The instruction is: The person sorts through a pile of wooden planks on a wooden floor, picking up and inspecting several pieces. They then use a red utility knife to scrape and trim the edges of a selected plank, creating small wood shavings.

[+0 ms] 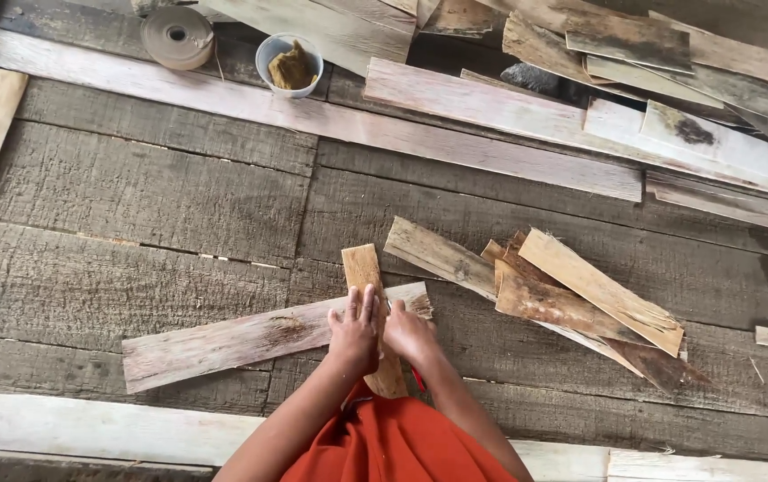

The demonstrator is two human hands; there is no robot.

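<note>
Head view, looking down on a floor of grey weathered planks (pixel 134 192). The left hand (pixel 354 327) is laid flat, fingers extended and together, pressed on a short tan wood strip (pixel 363 270) that runs away from the body and passes under both hands. The right hand (pixel 409 332) is set just beside the left, fingers curled down over the same strip's right edge; whether it is truly gripped cannot be told. A long pale slat (pixel 241 341) is seen lying crosswise beneath the strip, reaching far out to the left of the left hand and ending just beyond the right hand. A small red item (pixel 418 378) is partly visible below the right wrist, too hidden to identify. To the right of the right hand, a loose pile of wood offcuts (pixel 571 290) is spread. Well ahead of the hands, a plastic cup (pixel 289 64) holding brownish matter is stood, with a roll of tan tape (pixel 178 37) just to its left. An orange garment (pixel 397 444) is seen nearest the camera.
</note>
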